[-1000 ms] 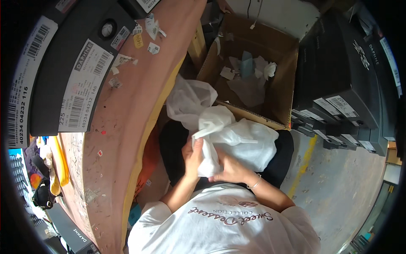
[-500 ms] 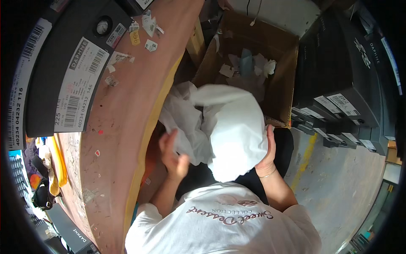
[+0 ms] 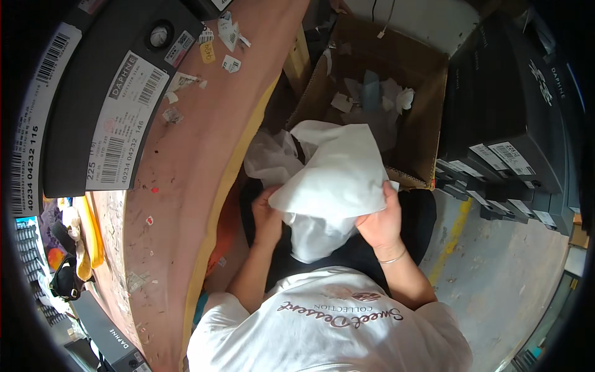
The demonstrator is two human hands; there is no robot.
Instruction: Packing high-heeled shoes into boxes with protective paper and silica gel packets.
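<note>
A crumpled, thin white sheet (image 3: 338, 173), of paper or soft cloth, is spread between my hands above my lap. My right hand (image 3: 381, 223) pinches its right edge, thumb on top and fingers underneath. At the sheet's left edge my left hand (image 3: 266, 217) is closed on it, with its fingertips partly covered. A looser, more see-through part (image 3: 273, 158) of the white material bunches to the upper left. Another fold (image 3: 316, 239) hangs below, between my wrists. Whether these are one piece or several I cannot tell.
An open cardboard box (image 3: 437, 124) with paper scraps stands just ahead. Dark shoe boxes (image 3: 496, 105) are stacked at the right. On the left runs a worn pinkish table (image 3: 180, 204) with a yellow edge, carrying black shoe boxes (image 3: 93, 105) and torn stickers (image 3: 229, 34).
My left hand has moved from open beside the material to gripping the sheet's left edge. The sheet has gone from a bulging bundle to a flatter spread. The view has shifted slightly.
</note>
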